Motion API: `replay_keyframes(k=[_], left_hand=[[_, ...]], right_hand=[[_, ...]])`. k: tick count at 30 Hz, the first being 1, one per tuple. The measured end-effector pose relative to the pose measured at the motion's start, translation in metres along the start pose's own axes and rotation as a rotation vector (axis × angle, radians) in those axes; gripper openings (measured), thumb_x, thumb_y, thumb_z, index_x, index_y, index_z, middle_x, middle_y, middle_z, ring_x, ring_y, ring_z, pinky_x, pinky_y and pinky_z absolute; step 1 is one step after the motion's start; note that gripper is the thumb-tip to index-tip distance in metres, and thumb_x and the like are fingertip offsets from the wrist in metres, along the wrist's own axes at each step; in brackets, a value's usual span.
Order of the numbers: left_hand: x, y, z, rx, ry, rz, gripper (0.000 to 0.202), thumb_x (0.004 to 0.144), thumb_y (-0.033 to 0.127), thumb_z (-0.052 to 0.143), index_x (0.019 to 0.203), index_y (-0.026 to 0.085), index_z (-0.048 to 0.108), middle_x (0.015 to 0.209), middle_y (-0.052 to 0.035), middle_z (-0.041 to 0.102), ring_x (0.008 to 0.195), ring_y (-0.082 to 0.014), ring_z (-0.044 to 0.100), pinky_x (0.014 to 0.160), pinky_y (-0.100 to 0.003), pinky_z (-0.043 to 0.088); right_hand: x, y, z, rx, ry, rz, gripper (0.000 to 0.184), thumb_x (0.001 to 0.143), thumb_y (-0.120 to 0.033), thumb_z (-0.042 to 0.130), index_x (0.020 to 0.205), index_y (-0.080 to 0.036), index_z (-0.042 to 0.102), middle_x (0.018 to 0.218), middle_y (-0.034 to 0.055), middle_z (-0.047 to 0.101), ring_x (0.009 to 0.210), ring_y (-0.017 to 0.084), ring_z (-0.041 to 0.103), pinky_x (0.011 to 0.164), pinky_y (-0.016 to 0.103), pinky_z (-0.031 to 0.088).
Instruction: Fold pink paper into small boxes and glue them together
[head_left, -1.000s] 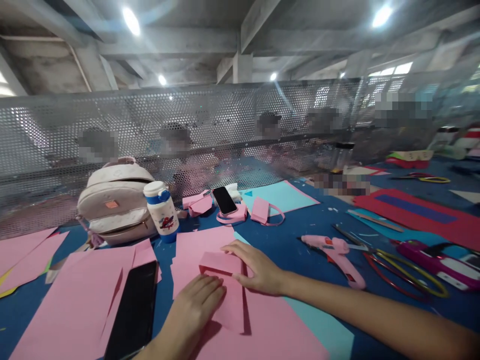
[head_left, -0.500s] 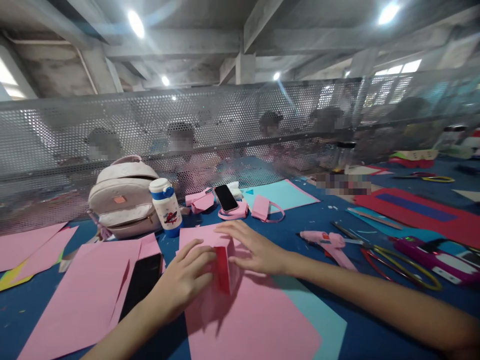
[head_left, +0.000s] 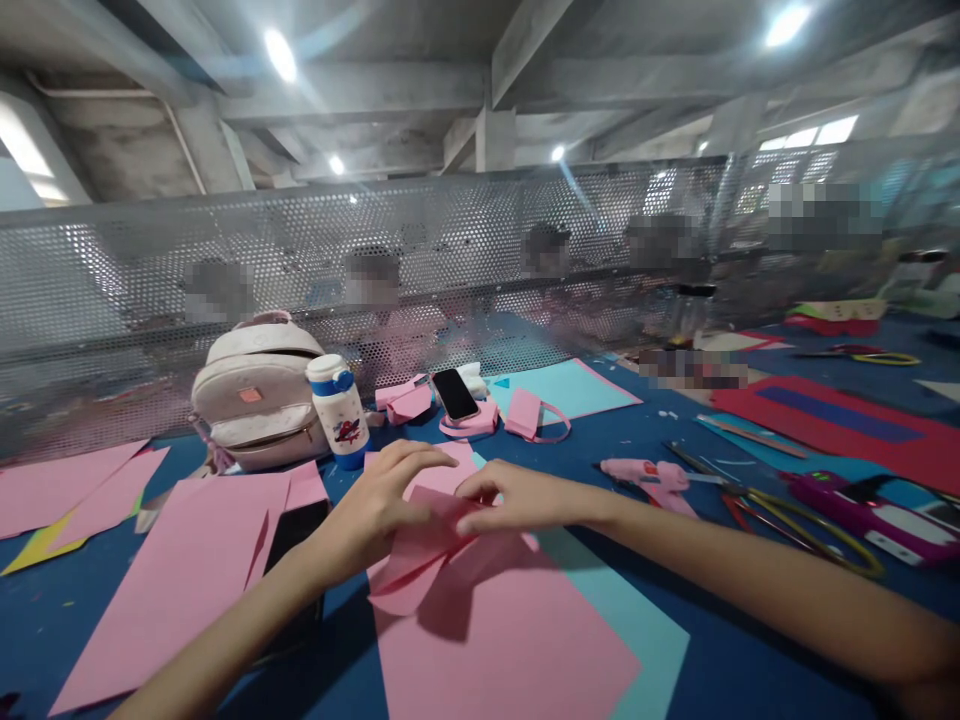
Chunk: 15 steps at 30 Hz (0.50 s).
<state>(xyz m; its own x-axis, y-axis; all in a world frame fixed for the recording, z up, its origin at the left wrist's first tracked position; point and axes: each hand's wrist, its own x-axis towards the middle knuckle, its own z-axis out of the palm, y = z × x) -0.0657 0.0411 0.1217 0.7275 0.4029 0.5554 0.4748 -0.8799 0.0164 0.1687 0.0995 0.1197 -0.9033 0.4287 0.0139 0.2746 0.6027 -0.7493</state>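
Over the middle of the blue table (head_left: 585, 450), you hold a folded pink paper (head_left: 416, 560) just above a larger pink sheet (head_left: 517, 640), its shadow falling on that sheet. Your right hand (head_left: 517, 497) is narrow, thumb and fingers drawn together on the folded paper's right side. Your left hand (head_left: 375, 515) arches against its left side, thumb and forefinger spread; its other fingertips are hidden, so I cannot tell whether it grips. The folded paper tilts, with one flap hanging toward you. A light blue sheet (head_left: 645, 650) shows under the larger pink sheet's right edge. To your left, a black phone (head_left: 298, 528) lies partly behind your forearm, beside more pink sheets (head_left: 180, 570). A pink glue gun (head_left: 649, 474) and scissors (head_left: 806, 528) lie on your right.
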Motion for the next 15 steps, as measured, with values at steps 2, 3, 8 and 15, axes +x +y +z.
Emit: replay_keyframes(k=[2, 3, 8, 15], left_hand=[[-0.001, -0.003, 0.001, -0.083, -0.026, -0.036, 0.044, 0.093, 0.0, 0.044, 0.095, 0.028, 0.077, 0.137, -0.008, 0.051, 0.128, -0.0258, 0.044, 0.103, -0.047, 0.043], [0.0, -0.004, 0.001, -0.128, -0.033, -0.058, 0.048, 0.091, -0.003, 0.044, 0.098, 0.03, 0.077, 0.139, -0.0071, 0.05, 0.129, -0.0256, 0.043, 0.104, -0.047, 0.042], [0.007, -0.006, 0.002, -0.288, -0.037, -0.108, 0.048, 0.085, -0.008, 0.05, 0.097, 0.03, 0.077, 0.143, -0.0048, 0.047, 0.133, -0.0252, 0.042, 0.108, -0.046, 0.04], [0.008, -0.008, 0.005, -0.594, 0.129, -0.337, 0.035, 0.1, 0.015, 0.045, 0.123, 0.03, 0.066, 0.141, -0.0085, 0.052, 0.13, -0.0241, 0.05, 0.108, -0.043, 0.04]], right_hand=[[-0.002, 0.002, -0.002, 0.078, -0.043, 0.04, 0.036, 0.092, -0.04, 0.056, 0.067, -0.015, 0.055, 0.059, -0.0067, 0.037, 0.056, 0.008, 0.033, 0.051, 0.021, 0.026], [-0.003, 0.003, -0.003, 0.1, -0.067, 0.058, 0.035, 0.092, -0.039, 0.056, 0.067, -0.015, 0.054, 0.06, -0.0066, 0.037, 0.055, 0.008, 0.032, 0.051, 0.021, 0.025], [-0.009, 0.008, -0.005, 0.133, -0.094, 0.15, 0.026, 0.081, -0.032, 0.064, 0.065, -0.015, 0.054, 0.06, -0.0059, 0.043, 0.055, 0.007, 0.037, 0.049, 0.02, 0.026], [-0.017, 0.023, -0.003, 0.148, 0.026, 0.186, 0.031, 0.08, -0.032, 0.062, 0.058, -0.016, 0.046, 0.054, -0.0066, 0.038, 0.051, 0.007, 0.034, 0.047, 0.02, 0.023]])
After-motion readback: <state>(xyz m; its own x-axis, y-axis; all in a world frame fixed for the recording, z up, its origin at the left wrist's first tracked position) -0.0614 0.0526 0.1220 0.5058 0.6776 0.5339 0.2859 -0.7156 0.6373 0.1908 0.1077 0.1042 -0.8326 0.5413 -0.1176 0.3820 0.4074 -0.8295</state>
